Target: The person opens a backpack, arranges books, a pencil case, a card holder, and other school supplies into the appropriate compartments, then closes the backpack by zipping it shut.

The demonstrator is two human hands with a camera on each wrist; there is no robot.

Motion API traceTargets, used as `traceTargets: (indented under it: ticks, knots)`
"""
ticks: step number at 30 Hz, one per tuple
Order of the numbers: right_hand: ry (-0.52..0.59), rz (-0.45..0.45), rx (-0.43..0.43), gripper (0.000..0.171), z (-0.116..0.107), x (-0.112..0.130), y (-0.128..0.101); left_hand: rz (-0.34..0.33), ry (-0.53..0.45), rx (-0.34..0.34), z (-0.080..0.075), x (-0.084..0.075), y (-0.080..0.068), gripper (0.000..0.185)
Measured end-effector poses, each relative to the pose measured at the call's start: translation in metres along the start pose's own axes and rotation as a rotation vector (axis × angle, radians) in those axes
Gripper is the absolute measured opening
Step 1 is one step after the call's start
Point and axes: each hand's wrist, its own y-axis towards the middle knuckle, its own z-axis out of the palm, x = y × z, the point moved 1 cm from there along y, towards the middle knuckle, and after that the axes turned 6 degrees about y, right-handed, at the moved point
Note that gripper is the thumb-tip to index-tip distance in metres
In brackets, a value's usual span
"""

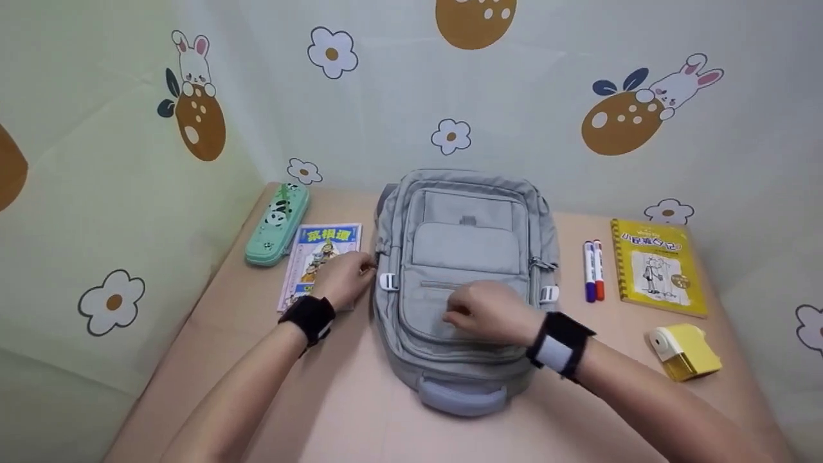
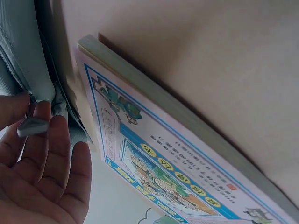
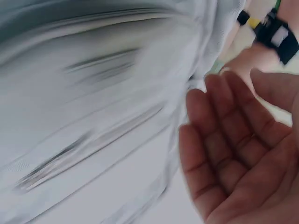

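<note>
The right wrist view is smeared by motion, so the backpack's (image 1: 460,270) seams there are hard to read, though the right hand's (image 1: 492,313) fingers (image 3: 219,135) show straight and relaxed, holding nothing. The left hand (image 1: 345,278) covers part of the blue-bordered comic book (image 1: 319,257), and its wrist view shows the thumb and fingers pinching a small grey zipper pull (image 2: 32,126) at the bag's side edge. The two hands sit apart, the right one over the front pocket.

The grey backpack lies flat on its back in the middle of the table (image 1: 360,411), long axis running away from the person, its carry handle (image 1: 461,393) nearest them.

The tabletop is pale peach. A green pencil case (image 1: 278,223) sits at the left, two markers (image 1: 593,270), a yellow notebook (image 1: 656,266) and a yellow sharpener (image 1: 683,350) at the right. Sheets printed with flowers, rabbits and eggs wall the corner.
</note>
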Motion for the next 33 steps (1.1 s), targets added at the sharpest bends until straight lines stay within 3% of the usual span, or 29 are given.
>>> traceTargets:
  ticks: [6,10,16,20,25,33]
  knots:
    - [0.017,0.022,-0.096,0.005,-0.014,-0.046,-0.067,0.089,0.01,-0.05,-0.005,-0.003,-0.017,0.028]
    - [-0.02,0.03,-0.212,0.012,-0.017,-0.072,-0.1,0.244,0.045,-0.102,-0.012,-0.01,-0.029,0.039]
    - [-0.084,-0.036,-0.309,0.025,-0.009,-0.097,-0.128,0.562,0.145,-0.009,-0.019,-0.021,-0.046,0.041]
    - [-0.083,-0.047,-0.299,0.027,-0.003,-0.103,-0.135,0.687,0.195,0.059,-0.018,-0.021,-0.052,0.036]
    - [-0.096,-0.029,-0.25,0.028,0.0,-0.104,-0.137,0.742,0.231,0.092,-0.014,-0.018,-0.054,0.026]
    - [-0.124,-0.039,-0.174,0.034,-0.002,-0.107,-0.141,0.706,0.165,0.099,-0.013,-0.01,-0.052,0.02]
